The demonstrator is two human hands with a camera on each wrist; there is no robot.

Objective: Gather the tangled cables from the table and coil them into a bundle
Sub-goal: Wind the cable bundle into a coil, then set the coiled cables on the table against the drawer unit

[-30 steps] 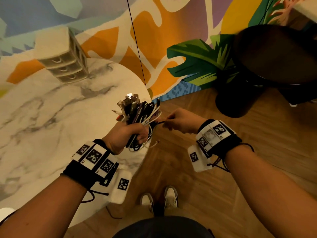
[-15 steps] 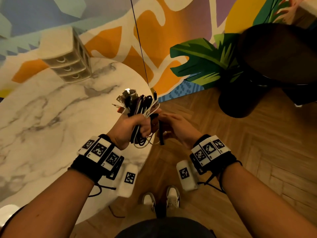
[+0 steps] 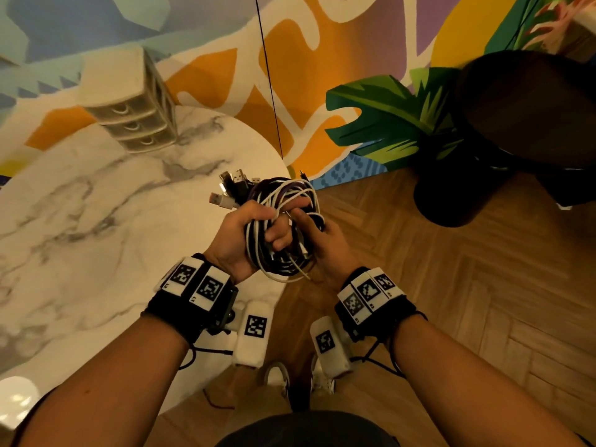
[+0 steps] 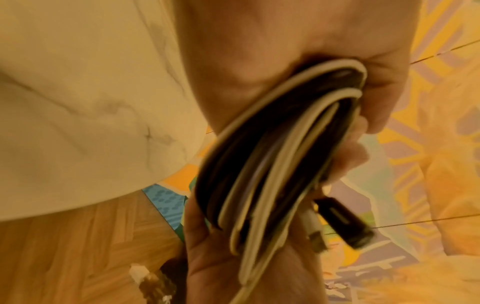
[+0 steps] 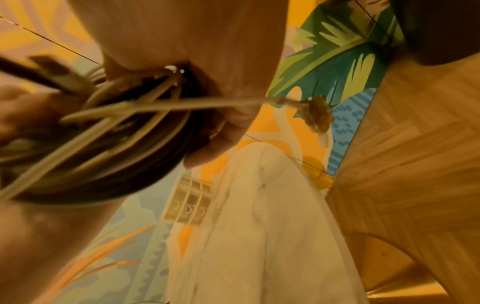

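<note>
Cables (image 3: 283, 227), glossy round coil, in both hands.

Bare forearms, black wrist straps (image 3: 180, 312) bearing white square-coded tags (image 3: 366, 290), thin black cords, white sneakers (image 3: 279, 377)

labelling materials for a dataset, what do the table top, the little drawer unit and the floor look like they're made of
Table top: white with grey veining and a soft sheen, so marble or a marble-look laminate; the pictures cannot settle which.
Drawer unit: pale beige, moulded drawer fronts with curved handles, probably matte plastic.
Floor: warm brown blocks laid in herringbone with visible grain, likely wood parquet.
</note>
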